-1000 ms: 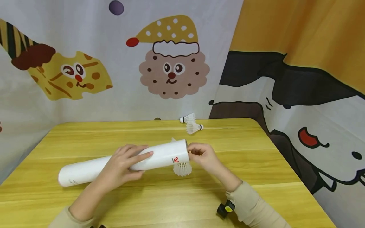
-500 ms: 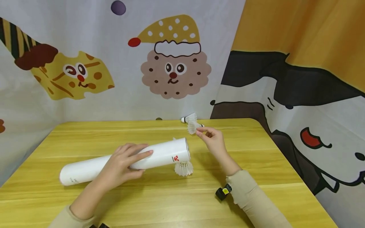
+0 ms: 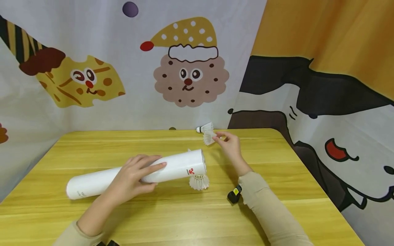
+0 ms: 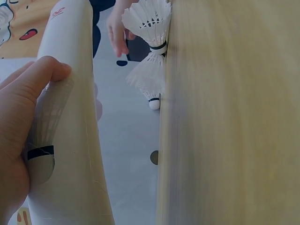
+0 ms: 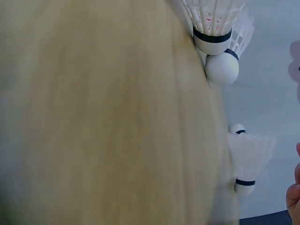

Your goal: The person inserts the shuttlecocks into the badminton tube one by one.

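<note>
White tube (image 3: pixel 138 173) lies lengthwise, mouth rightward, gripped by left hand (image 3: pixel 132 177); right hand (image 3: pixel 229 146) pinches shuttlecock (image 3: pixel 209 137).

Three shuttlecocks (image 3: pixel 199 181) (image 3: pixel 208 137) (image 3: pixel 204 128); one white tube (image 3: pixel 135 173); one table (image 3: pixel 184 212).
</note>
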A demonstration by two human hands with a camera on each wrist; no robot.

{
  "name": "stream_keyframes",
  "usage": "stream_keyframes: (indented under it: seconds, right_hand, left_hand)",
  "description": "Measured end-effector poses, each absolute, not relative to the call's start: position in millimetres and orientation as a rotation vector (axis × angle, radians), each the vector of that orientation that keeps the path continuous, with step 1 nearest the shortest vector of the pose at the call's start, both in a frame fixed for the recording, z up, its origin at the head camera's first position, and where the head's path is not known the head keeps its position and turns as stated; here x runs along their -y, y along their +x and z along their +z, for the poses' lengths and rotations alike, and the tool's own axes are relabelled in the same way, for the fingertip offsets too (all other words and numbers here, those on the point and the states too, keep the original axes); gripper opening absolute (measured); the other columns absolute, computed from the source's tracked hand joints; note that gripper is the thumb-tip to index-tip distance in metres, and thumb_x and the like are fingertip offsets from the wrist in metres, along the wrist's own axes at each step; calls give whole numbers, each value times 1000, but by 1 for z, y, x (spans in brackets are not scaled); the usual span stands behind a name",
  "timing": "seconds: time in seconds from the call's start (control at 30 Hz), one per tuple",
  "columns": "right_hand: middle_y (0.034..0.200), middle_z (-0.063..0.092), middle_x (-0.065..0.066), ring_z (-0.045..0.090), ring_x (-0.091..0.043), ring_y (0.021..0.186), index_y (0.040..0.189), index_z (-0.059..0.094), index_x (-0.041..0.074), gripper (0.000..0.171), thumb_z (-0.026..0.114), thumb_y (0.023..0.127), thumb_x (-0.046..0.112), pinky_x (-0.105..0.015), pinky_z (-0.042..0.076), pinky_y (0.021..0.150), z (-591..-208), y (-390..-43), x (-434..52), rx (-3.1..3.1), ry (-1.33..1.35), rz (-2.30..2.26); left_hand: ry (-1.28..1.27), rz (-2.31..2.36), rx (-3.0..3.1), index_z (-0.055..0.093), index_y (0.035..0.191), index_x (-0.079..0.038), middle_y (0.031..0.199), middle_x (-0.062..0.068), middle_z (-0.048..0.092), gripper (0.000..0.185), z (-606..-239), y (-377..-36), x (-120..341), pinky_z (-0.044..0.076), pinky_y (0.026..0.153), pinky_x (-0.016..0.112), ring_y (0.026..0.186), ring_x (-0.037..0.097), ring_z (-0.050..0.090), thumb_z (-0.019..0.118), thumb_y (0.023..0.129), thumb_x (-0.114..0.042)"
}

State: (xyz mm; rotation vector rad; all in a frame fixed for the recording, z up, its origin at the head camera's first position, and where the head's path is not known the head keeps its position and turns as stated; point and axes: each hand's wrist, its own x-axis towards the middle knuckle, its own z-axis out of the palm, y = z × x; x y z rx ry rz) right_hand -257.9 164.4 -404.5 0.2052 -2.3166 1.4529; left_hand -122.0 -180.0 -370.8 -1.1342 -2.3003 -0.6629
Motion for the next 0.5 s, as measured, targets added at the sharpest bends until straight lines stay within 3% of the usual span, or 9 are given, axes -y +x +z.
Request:
stream_keyframes:
  seconds: [0.33,0.5]
  right_hand:
    - [95,67,-9,42,-12,53,108,73,2,30,77,82,16,-22,34,46,-418,-275,-158,2357,145,1450]
    - [101,66,-15,55,-23,73,109,71,-1,33,78,80,15,-28,42,59,-421,-281,-153,2364,116,1406]
  left_hand:
    - [-1137,-655,2291,57,136,-24,132,7,56,63,-370,-121,179,41,83,47,112,25,51,75,75,-23]
    - [-1137,-647,2282,57,136,-24,133,6,55,62,-370,-121,180,41,82,48,112,25,51,74,77,-25]
